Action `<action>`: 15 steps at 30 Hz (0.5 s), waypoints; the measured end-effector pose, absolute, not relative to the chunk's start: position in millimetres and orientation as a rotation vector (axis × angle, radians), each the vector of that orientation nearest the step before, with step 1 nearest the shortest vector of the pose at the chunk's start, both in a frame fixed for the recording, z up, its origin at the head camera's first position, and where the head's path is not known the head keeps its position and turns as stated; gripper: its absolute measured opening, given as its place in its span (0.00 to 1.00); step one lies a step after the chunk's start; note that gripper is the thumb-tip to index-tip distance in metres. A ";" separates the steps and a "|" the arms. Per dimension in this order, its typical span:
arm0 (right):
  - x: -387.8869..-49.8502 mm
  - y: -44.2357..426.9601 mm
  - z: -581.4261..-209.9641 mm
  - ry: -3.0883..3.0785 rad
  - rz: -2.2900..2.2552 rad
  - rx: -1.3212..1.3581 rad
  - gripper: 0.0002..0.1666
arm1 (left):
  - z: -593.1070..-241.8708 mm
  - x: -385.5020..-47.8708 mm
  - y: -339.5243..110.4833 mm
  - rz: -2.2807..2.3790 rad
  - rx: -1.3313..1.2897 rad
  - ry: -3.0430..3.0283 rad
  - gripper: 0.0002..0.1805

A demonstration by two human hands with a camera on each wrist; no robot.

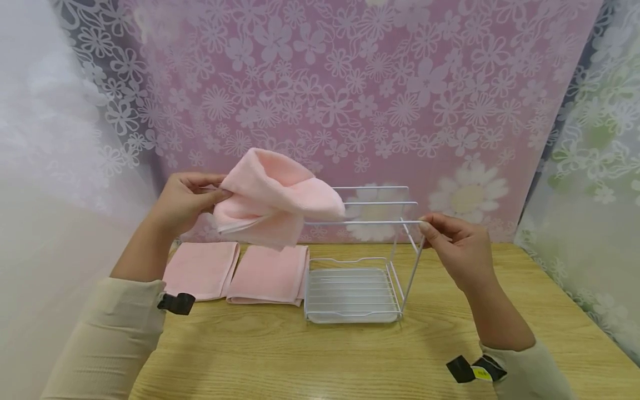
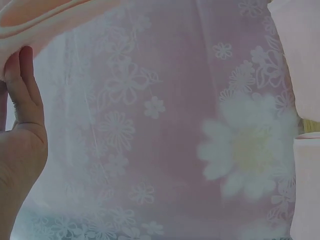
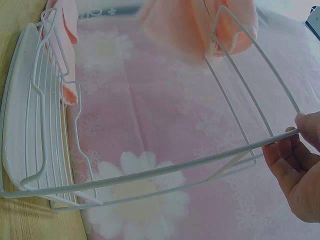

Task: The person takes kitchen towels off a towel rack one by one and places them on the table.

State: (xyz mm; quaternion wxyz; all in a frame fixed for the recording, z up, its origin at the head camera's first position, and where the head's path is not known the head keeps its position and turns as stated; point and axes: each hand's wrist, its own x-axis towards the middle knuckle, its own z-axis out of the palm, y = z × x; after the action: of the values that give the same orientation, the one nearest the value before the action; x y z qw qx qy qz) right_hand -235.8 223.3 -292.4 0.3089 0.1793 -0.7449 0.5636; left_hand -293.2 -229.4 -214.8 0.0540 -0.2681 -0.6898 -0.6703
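Note:
In the head view my left hand [image 1: 182,203] pinches a loosely folded pink towel [image 1: 280,194] by its left edge, thumb in front. The towel is held in the air, its right end over the upper bars of a white wire rack [image 1: 412,266]. My right hand [image 1: 462,244] grips the rack's top right front corner between thumb and fingers. In the right wrist view that hand [image 3: 300,167] holds the end of the white frame, and the towel [image 3: 230,30] is by the far ends of the bars. The left wrist view shows the left fingers under the towel's edge.
Two folded pink towels, one on the left [image 1: 202,269] and one nearer the rack [image 1: 270,275], lie on the wooden table [image 1: 250,350]. A pale tray [image 1: 350,316] sits under the rack's lower wires. Behind hangs a pink floral curtain [image 1: 325,83].

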 end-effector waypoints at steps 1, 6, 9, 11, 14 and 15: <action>-235.6 223.3 -292.5 -1.968 1.491 0.472 0.10 | -215.6 -293.3 -230.4 -2.047 -0.807 -2.090 0.15; -236.0 223.2 -292.4 -1.953 1.517 0.477 0.10 | -222.4 -294.5 -235.4 -2.076 -0.761 -2.064 0.15; -236.3 223.0 -292.3 -1.942 1.543 0.483 0.10 | -228.1 -296.0 -240.5 -2.121 -0.737 -2.019 0.16; -236.4 222.8 -292.6 -1.943 1.544 0.484 0.10 | -231.8 -296.8 -244.8 -2.146 -0.718 -1.990 0.16; -236.3 222.6 -292.8 -1.945 1.550 0.479 0.10 | -236.9 -297.8 -251.6 -2.152 -0.687 -1.976 0.16; -236.2 222.6 -292.9 -1.946 1.549 0.478 0.10 | -238.3 -297.9 -253.5 -2.149 -0.678 -1.977 0.16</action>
State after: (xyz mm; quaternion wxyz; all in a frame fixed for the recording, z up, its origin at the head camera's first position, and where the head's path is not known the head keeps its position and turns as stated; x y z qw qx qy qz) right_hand -236.2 222.6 -292.9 0.2997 0.1802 -0.7329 0.5835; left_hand -297.9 -253.5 -238.3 0.0716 -0.2257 -0.6577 -0.7151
